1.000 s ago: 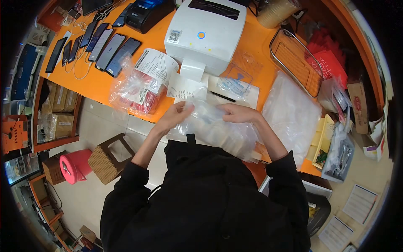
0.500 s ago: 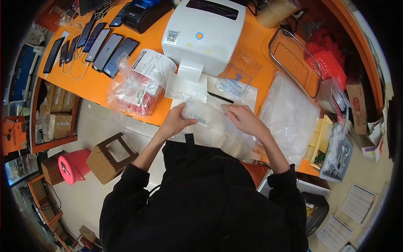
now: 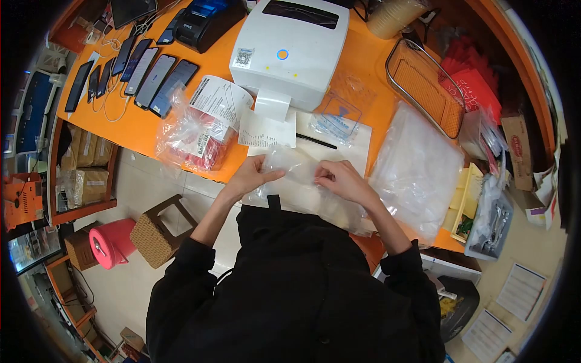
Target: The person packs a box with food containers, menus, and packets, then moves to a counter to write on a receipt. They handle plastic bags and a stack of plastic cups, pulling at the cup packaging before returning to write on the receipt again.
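Note:
A clear plastic bag [image 3: 293,164] is stretched between my two hands at the front edge of the table, its upper part raised and crumpled. My left hand [image 3: 249,179] grips its left side between thumb and fingers. On the right side, my right hand [image 3: 344,180] pinches the film with fingertips drawn together. More clear plastic [image 3: 330,209] lies below my hands, against the black apron. Just beyond them are a printed paper slip [image 3: 266,131], a black pen [image 3: 317,141] and a flat clear packet with blue print [image 3: 334,125].
A white label printer [image 3: 289,51] stands behind, a label strip hanging from it. Left of it lie a bagged red item [image 3: 203,142] and several phones [image 3: 156,80]. To the right are a stack of clear bags [image 3: 417,175], a wire basket [image 3: 426,88] and a yellow tray [image 3: 465,202].
My right hand has moved slightly left and its fingers have closed on the film. The bag's upper part now stands up more between my hands. The left hand keeps its hold.

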Tool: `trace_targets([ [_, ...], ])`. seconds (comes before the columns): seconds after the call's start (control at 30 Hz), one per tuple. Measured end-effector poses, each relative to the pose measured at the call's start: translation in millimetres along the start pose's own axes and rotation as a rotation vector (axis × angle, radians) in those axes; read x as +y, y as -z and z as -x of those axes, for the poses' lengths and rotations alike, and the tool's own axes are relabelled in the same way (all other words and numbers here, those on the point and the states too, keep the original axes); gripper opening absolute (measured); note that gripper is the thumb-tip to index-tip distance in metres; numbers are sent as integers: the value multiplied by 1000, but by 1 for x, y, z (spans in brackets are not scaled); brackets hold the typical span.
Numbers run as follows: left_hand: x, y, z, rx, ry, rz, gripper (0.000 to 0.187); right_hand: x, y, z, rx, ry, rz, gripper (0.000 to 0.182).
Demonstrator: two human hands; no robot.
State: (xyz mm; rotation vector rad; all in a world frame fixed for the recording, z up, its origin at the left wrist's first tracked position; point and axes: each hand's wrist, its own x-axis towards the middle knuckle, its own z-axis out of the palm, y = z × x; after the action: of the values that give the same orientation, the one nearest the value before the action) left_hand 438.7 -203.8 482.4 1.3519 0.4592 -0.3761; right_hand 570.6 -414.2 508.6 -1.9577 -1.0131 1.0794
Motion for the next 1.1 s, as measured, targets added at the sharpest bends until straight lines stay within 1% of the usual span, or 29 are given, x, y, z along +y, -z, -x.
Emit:
trace_targets([
  [0.03, 1, -2, 0, 29, 6, -66, 39, 0, -4, 0, 51, -21, 18, 25],
  [0.07, 2, -4, 0, 56, 11, -133, 34, 1, -8, 1, 55, -19, 17, 25],
  [0.1, 2, -7, 1, 53, 8, -139, 34, 2, -12, 2, 181, 102, 158, 32],
  [0.13, 2, -10, 2, 37, -56, -108, 33, 2, -13, 2, 308, 223, 300, 39],
  [0.17, 2, -13, 4, 20, -120, -78, 32, 2, -12, 2, 319, 223, 298, 39],
  [0.23, 4, -20, 9, -16, -133, -48, 32, -1, -9, 5, 173, 101, 218, 46],
  [0.27, 1, -23, 9, 8, -192, -141, 32, 2, -7, 5, 184, 99, 216, 46],
  [0.3, 2, -26, 10, 32, -251, -233, 32, 6, -4, 4, 136, 137, 199, 43],
  [0.33, 4, -28, 13, 24, -211, -326, 26, 7, -3, 3, 86, 176, 182, 41],
  [0.37, 8, -30, 15, 19, -212, -333, 26, 7, -1, 3, 95, 175, 180, 41],
  [0.43, 13, -33, 19, 55, -264, -583, 21, 2, 4, 4, 14, 108, 288, 43],
  [0.47, 12, -33, 20, 49, -269, -588, 21, 2, 6, 6, 23, 107, 288, 43],
  [0.53, 8, -27, 24, 177, -224, -383, 18, 5, 13, 12, -47, 26, 248, 42],
  [0.57, 7, -22, 26, 174, -227, -387, 18, 6, 19, 17, -42, 27, 247, 42],
  [0.63, 3, -11, 27, 244, -282, -220, 17, 11, 37, 34, -158, -49, 356, 42],
  [0.67, 0, -5, 27, 238, -288, -231, 17, 15, 44, 41, -155, -48, 358, 42],
  [0.7, -3, -3, 27, 238, -291, -231, 17, 20, 50, 48, -186, -97, 237, 38],
  [0.73, -6, -2, 27, 246, -287, -167, 18, 23, 53, 54, -216, -147, 114, 35],
  [0.77, -8, -1, 27, 253, -281, -101, 18, 30, 47, 58, -215, -150, 115, 35],
  [0.83, -5, -1, 26, 245, -264, -92, 18, 44, 29, 66, 126, 43, -106, 26],
  [0.87, -4, -1, 25, 242, -246, -86, 18, 44, 25, 69, 129, 40, -104, 26],
  [0.93, -3, 2, 24, 220, -261, -127, 18, 31, 18, 70, 172, -167, -263, 19],
  [0.97, -3, 3, 23, 202, -274, -170, 18, 25, 17, 72, 172, -168, -261, 19],
  [1.0, -1, 2, 25, 204, -274, -169, 18, 19, 17, 74, 223, -157, -222, 19],
  [1.03, 4, 1, 28, 229, -304, -218, 17, 12, 17, 76, 275, -145, -184, 21],
  [1.07, 8, -1, 32, 253, -332, -269, 17, 2, 19, 81, 275, -146, -186, 21],
  [1.1, 12, -2, 34, 251, -328, -271, 17, -10, 21, 86, 361, -93, -62, 22],
])
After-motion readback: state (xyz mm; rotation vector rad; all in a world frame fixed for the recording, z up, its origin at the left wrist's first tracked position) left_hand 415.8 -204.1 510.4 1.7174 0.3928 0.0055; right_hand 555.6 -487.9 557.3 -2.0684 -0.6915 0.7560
